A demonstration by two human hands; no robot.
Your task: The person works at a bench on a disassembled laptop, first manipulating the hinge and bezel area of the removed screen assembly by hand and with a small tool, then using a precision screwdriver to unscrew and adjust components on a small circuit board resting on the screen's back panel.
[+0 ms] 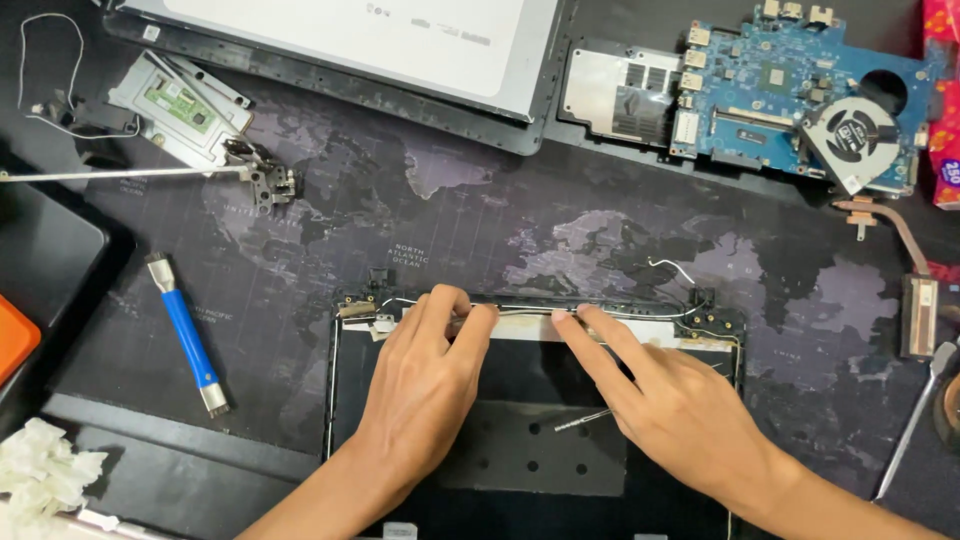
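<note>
Both grips are pressed flat rather than closed: the left hand (425,385) and the right hand (675,405) are laid at the lower centre of the frame on a black laptop lid shell (530,470), with the fingers stretched out and nothing clasped in either. The fingertips of both hands are set on a thin white cable (520,312) that is run along the upper edge of the shell, the two index fingers being close together near the middle. A small metal tool (583,421) is seen lying on the shell just beside the right hand. The shell is placed on a dark map-printed mat (450,210) that covers the table. A blue-handled screwdriver (188,335) is laid at the left, well apart from the hands, and a blue circuit board (790,90) with a fan is found at the upper right.
</note>
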